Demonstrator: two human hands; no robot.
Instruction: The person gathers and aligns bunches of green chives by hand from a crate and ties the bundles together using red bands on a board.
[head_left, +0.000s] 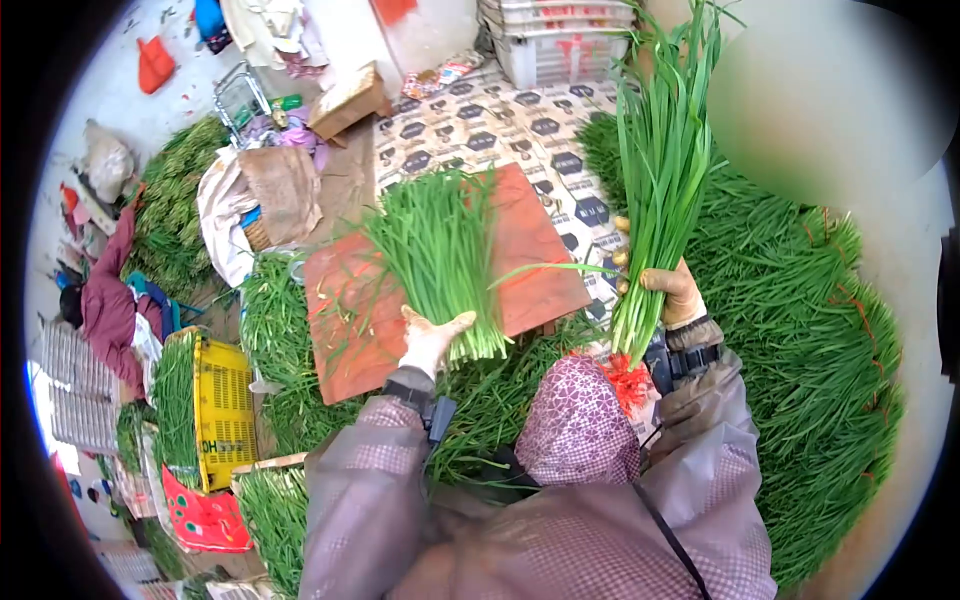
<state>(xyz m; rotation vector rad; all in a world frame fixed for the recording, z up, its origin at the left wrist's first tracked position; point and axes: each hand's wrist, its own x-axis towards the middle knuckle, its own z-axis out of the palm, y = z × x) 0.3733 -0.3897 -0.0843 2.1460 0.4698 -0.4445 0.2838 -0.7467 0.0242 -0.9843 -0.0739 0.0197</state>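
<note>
A thick pile of long green stalks lies on a reddish board, its pale cut ends toward me. My left hand, in a light glove, rests against the near end of this pile with thumb and fingers spread apart. Off to the right, my right hand, in a soiled glove, is wrapped round the lower part of an upright bunch of green stalks. One long leaf sticks out from that bunch toward the board. Just below the bunch's ends are red ties.
Large heaps of green stalks lie at the right. At the left stand a yellow crate and a cloth-covered seat; a person bends beyond them. White crates are stacked at the back.
</note>
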